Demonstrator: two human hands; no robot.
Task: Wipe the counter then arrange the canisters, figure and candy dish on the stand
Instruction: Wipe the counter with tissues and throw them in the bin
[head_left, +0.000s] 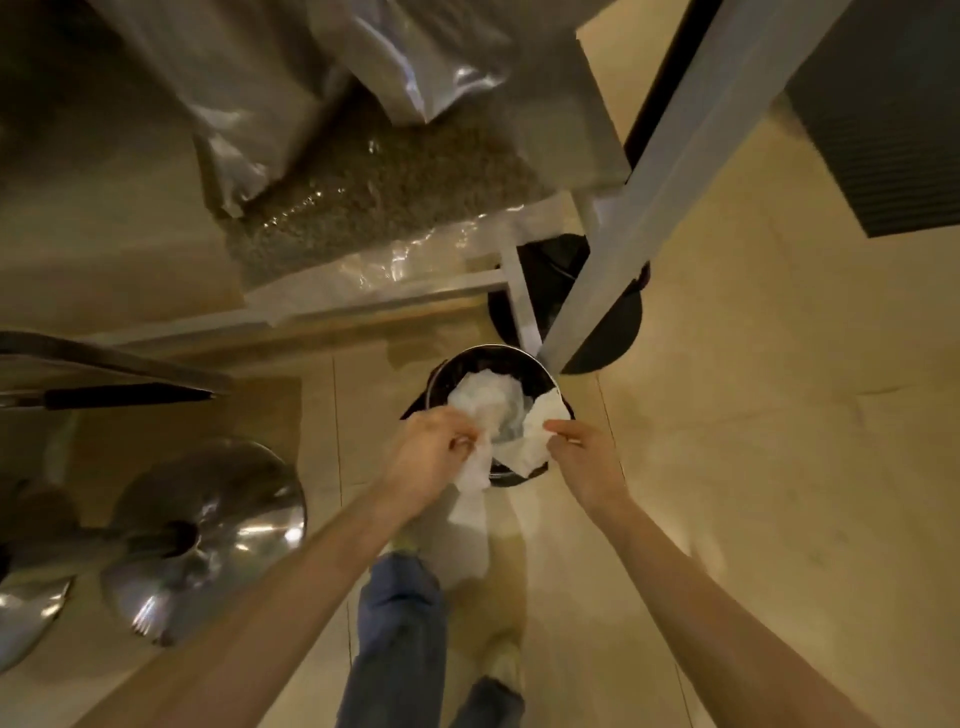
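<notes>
I look straight down at the floor. A crumpled white paper towel (511, 426) is stretched between both hands, over the open mouth of a small round waste bin (457, 366) with a shiny metal rim. My left hand (434, 452) pinches the towel's left end, which hangs down below the fingers. My right hand (584, 457) pinches its right end. The middle of the towel sags into the bin. No canister, figure, candy dish or stand is in view.
White shelf rails (395, 296) carrying clear bags of brownish pellets (374, 187) stand just beyond the bin. A white post (649, 182) slants past a dark round object (618, 317). Chrome stool bases (208, 535) sit at left. My jeans and shoes (400, 623) are below.
</notes>
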